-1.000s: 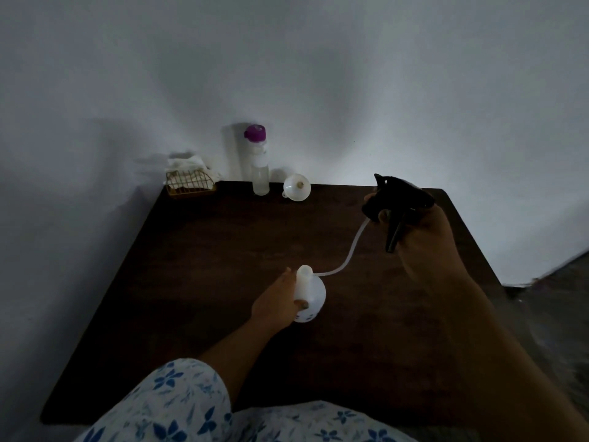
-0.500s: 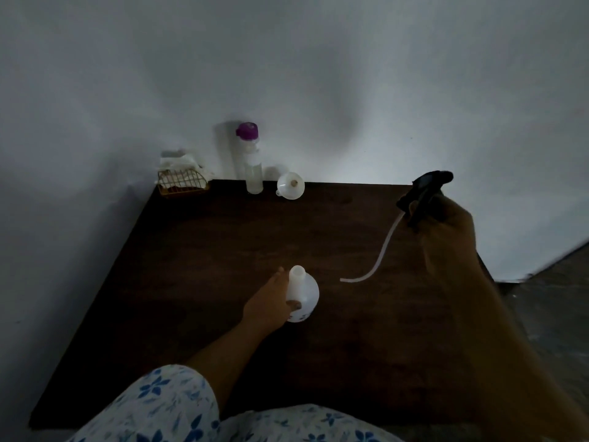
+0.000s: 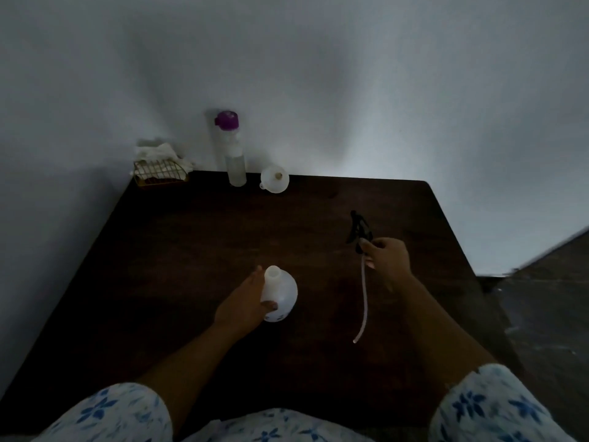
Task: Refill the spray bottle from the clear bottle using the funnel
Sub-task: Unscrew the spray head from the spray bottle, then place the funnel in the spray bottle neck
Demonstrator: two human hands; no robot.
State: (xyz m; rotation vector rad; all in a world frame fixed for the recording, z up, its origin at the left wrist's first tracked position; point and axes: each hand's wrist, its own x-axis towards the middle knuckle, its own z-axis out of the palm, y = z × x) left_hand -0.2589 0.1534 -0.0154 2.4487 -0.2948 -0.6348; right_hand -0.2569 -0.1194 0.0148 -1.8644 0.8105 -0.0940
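The white spray bottle (image 3: 283,293) stands open-necked in the middle of the dark wooden table (image 3: 197,250); my left hand (image 3: 243,306) grips its side. To the right, my right hand (image 3: 387,258) holds the black spray head (image 3: 358,229) low over the table, with its pale dip tube (image 3: 364,301) trailing toward me. At the table's back edge stand the clear bottle (image 3: 234,154) with a purple cap and, just right of it, the white funnel (image 3: 274,180) lying on its side.
A small gold wire basket (image 3: 159,177) with white cloth in it sits in the back left corner against the wall. The table's right edge drops to a dark floor (image 3: 548,298). My floral sleeves fill the bottom of the view.
My right hand has brought the spray head, pulled free of the bottle, down and toward me to the table's right side. My left hand has stayed on the bottle.
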